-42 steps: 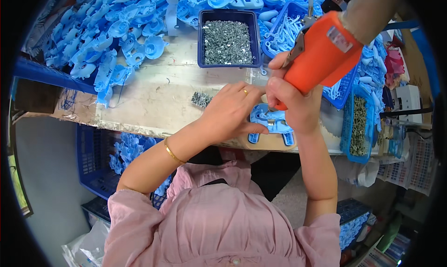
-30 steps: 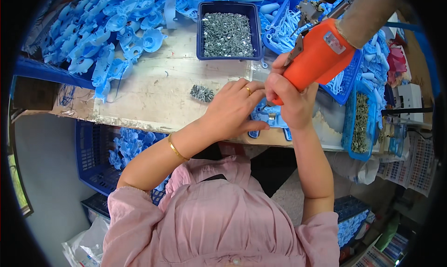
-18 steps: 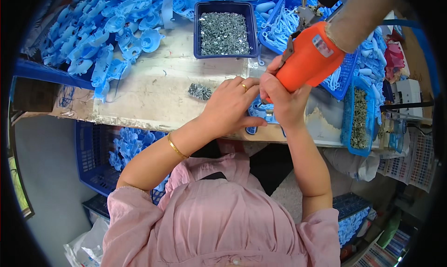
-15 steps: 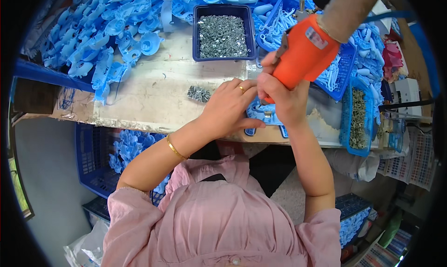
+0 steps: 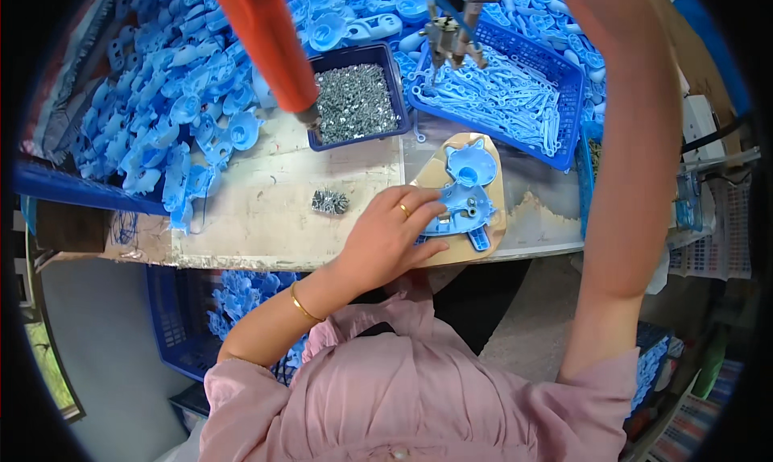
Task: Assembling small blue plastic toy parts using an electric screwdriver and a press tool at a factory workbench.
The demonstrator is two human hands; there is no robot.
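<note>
My left hand (image 5: 393,227) rests on the left edge of a blue plastic shell (image 5: 467,198), its fingers over the edge and the thumb near the bottom. The shell has a rounded upper cup, a wider lower body and small metal pieces inside. It lies on a tan board (image 5: 493,236) at the table's front edge. My right forearm (image 5: 632,180) stretches up past the top of the picture, so that hand is out of sight. An orange power screwdriver (image 5: 270,47) hangs tip down at the upper left, near the tray of small metal parts, with no hand visible on it.
A dark blue tray (image 5: 396,99) holds small metal parts. A pile of screws (image 5: 330,202) lies left of my hand. Behind the board stands a blue basket (image 5: 573,111) of blue plastic links, below a metal fixture (image 5: 451,39). Blue shells (image 5: 177,99) are heaped at left.
My right hand has let go of the screwdriver and gone up out of view. The screwdriver has swung to the upper left, uncovering the shell. My left hand stays at the shell.
</note>
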